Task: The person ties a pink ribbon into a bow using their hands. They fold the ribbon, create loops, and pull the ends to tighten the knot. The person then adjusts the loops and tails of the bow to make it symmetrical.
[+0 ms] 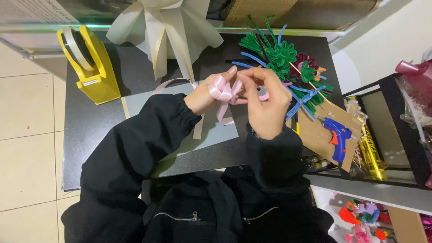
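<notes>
Head cam: both hands pinch glossy pink ribbon loops.

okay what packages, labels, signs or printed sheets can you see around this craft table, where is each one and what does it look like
Printed white sheet: top left corner, beyond the black table, grey lines of small print.
Clear cellophane packet with gold contents: right of the blue glue gun, long and narrow.
No screens or signs in view.
</notes>
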